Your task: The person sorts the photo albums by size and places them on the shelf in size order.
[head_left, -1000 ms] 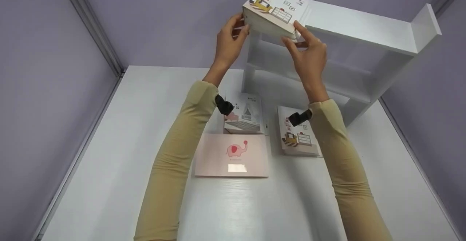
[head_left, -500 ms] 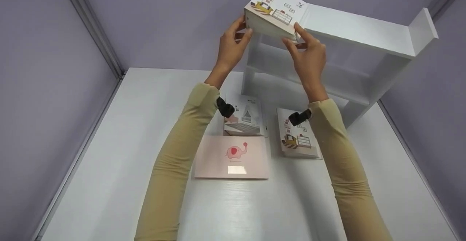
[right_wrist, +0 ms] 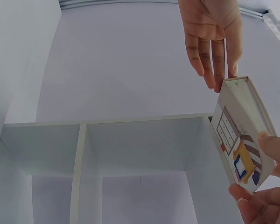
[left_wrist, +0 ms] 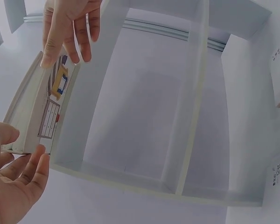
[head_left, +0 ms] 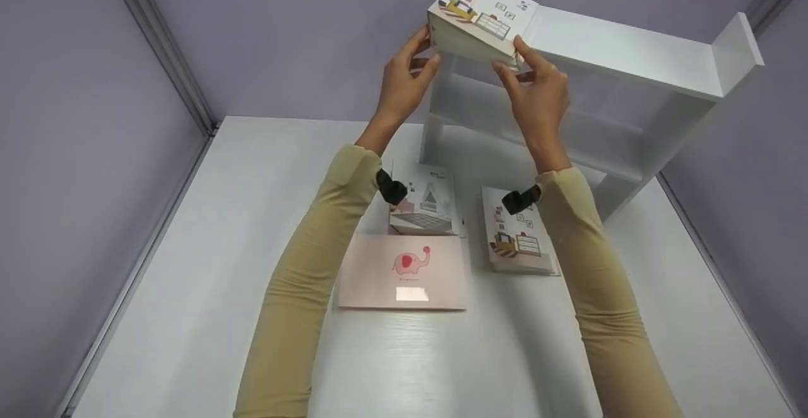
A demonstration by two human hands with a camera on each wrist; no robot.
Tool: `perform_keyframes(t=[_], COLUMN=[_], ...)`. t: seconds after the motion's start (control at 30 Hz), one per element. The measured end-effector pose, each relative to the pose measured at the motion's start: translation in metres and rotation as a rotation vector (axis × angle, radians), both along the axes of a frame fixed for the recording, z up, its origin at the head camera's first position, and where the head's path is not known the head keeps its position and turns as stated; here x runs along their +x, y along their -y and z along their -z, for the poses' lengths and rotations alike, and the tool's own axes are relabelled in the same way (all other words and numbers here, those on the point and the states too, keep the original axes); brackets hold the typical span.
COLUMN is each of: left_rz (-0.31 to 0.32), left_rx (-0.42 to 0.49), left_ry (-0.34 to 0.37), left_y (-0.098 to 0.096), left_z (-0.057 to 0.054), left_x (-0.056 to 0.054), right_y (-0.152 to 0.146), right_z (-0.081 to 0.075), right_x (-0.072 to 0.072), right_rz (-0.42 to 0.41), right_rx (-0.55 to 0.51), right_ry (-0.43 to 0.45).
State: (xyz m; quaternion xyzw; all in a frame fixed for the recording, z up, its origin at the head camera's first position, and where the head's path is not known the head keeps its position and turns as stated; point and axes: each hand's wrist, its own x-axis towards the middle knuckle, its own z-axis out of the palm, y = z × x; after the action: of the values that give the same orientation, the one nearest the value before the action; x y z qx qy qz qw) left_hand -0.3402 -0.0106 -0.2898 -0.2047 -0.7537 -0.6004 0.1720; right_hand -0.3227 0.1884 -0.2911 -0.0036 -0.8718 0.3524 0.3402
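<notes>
Thick white hardback book with yellow-truck print (head_left: 486,11) — between both hands, tilted, at the top left end of the white open shelf unit (head_left: 625,33). Right hand (head_left: 540,96) pinches its near right corner, thumb and index finger. Left hand (head_left: 403,83) touches its left end, fingers relaxed — flat pink elephant-print book (head_left: 369,279) lies in front of the shelf unit.

I have wide room above the left part of the table (head_left: 202,216), and on top of the shelf (head_left: 625,45) a hand could pass between the held book (head_left: 480,17) and the right end board (head_left: 738,58). Lower, the pink book (head_left: 404,282), the grey-printed book (head_left: 426,206) and the digger book (head_left: 514,241) make low obstacles in the middle.
</notes>
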Motion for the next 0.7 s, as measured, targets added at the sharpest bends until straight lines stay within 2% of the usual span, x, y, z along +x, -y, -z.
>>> perform_keyframes(t=[0.1, 0.33, 0.4, 0.63, 0.7], left_rz=[-0.001, -0.016, -0.018, -0.013, -0.011], left_rx=[0.009, 0.038, 0.046, 0.064, 0.059], left_ry=[-0.029, -0.047, -0.049, -0.065, -0.072], left_y=[0.0, 0.0, 0.0, 0.001, 0.001], left_z=[0.012, 0.015, 0.014, -0.006, -0.007], left_x=[-0.016, -0.017, -0.014, 0.017, 0.019], right_y=[0.001, 0.002, 0.001, -0.001, -0.001], right_z=[-0.001, -0.004, -0.004, -0.007, -0.007], right_x=[-0.001, -0.001, -0.001, -0.001, -0.001], right_rz=[-0.001, 0.0, 0.002, 0.027, 0.031], right_rx=[-0.002, 0.008, 0.013, 0.037, 0.05], right_ry=[0.013, 0.031, 0.034, 0.023, 0.019])
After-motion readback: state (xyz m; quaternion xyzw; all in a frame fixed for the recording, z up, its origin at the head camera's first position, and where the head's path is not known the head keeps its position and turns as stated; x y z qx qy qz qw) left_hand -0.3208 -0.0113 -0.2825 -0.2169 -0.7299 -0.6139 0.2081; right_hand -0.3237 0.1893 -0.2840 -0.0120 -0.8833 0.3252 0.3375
